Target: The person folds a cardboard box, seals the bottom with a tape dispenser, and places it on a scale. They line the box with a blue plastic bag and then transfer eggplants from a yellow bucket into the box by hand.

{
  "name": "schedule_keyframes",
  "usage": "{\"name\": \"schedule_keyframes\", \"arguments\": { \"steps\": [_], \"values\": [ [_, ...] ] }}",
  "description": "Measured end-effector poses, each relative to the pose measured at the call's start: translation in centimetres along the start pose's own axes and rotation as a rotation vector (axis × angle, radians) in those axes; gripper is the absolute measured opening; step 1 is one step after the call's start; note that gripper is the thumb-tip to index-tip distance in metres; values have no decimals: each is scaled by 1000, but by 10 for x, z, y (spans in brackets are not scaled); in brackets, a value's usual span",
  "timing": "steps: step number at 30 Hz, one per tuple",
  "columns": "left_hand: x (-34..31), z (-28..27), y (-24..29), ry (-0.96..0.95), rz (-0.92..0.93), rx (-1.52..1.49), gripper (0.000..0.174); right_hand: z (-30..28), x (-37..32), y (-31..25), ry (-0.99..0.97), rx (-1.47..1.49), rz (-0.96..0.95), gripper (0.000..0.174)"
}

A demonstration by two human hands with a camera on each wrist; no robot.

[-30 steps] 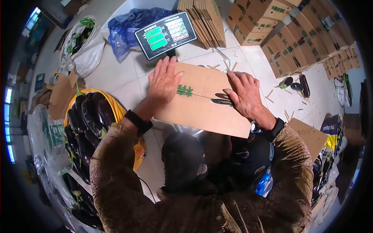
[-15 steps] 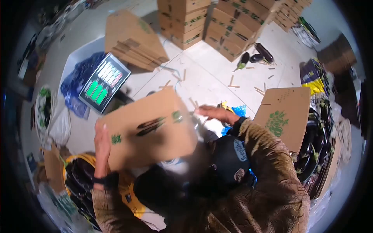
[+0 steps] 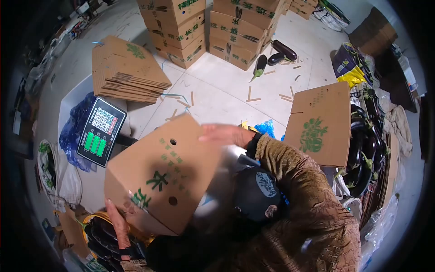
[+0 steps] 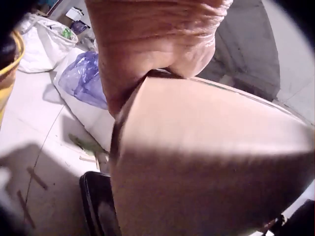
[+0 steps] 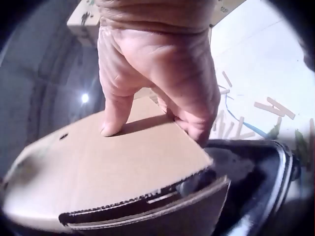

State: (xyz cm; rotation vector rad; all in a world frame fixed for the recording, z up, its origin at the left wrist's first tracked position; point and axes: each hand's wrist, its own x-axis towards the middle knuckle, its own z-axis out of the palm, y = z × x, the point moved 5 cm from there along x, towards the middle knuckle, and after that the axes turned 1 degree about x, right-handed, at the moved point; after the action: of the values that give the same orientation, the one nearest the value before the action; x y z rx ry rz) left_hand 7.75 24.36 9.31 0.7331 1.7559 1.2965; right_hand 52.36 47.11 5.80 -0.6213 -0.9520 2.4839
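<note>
A closed cardboard box (image 3: 158,174) with green print and dark holes is held tilted in front of the body. My left hand (image 3: 118,224) is at its lower left edge; in the left wrist view that hand (image 4: 157,44) grips a corner of the box (image 4: 197,113). At the upper right edge is my right hand (image 3: 224,134), slightly blurred. The right wrist view shows the right hand (image 5: 160,78) with its thumb on one face of the box (image 5: 118,162) and the other fingers over the edge, near a slit between two panels.
A scale display (image 3: 100,132) stands left, beside blue plastic (image 3: 74,131) and folded cardboard (image 3: 127,68). Stacked boxes (image 3: 179,34) rise at the back. Loose eggplants (image 3: 284,51) lie on the floor. A cardboard piece (image 3: 321,127) and more eggplants (image 3: 360,154) are at right.
The box has turned from lying flat under both hands to a tilted position, showing another face. My right hand, apart from it half a second ago, is back on its edge. The head view has swung right.
</note>
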Motion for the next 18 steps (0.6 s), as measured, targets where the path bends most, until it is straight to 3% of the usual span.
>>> {"name": "schedule_keyframes", "arguments": {
  "steps": [1,2,3,5,6,7,8,9,11,12,15,17,18],
  "values": [
    [0,0,-10,-12,-31,-10,50,7,-5,-22,0,-4,1,41],
    [-9,16,5,-10,103,326,50,16,-11,-49,10,-19,-16,37],
    [-22,31,15,-2,106,321,50,28,-19,-73,19,-35,-34,33],
    [-64,91,78,-94,360,601,44,66,-37,-106,-32,-180,-46,28],
    [-16,38,29,-301,254,692,46,92,-44,-113,-92,-306,-48,24],
    [-26,45,46,-156,-178,514,48,124,-53,-116,-130,-296,-25,24],
    [-14,29,29,-171,-152,403,52,158,-63,-120,-177,-569,-61,22],
    [-23,42,55,-161,-139,340,50,187,-66,-116,-227,-840,-110,20],
    [-31,63,91,-204,-59,271,48,231,-68,-97,-199,-1445,-419,21],
    [-31,68,101,-281,-26,299,50,240,-65,-81,-286,-1490,-544,31],
    [-48,93,133,-359,-19,226,60,263,-62,-48,-349,-1724,-399,38],
    [-51,108,141,-359,-18,155,61,266,-57,-23,-372,-1756,-335,36],
    [-53,119,144,-355,-56,261,62,263,-56,-10,-362,-1787,-267,33]
  ]
}}
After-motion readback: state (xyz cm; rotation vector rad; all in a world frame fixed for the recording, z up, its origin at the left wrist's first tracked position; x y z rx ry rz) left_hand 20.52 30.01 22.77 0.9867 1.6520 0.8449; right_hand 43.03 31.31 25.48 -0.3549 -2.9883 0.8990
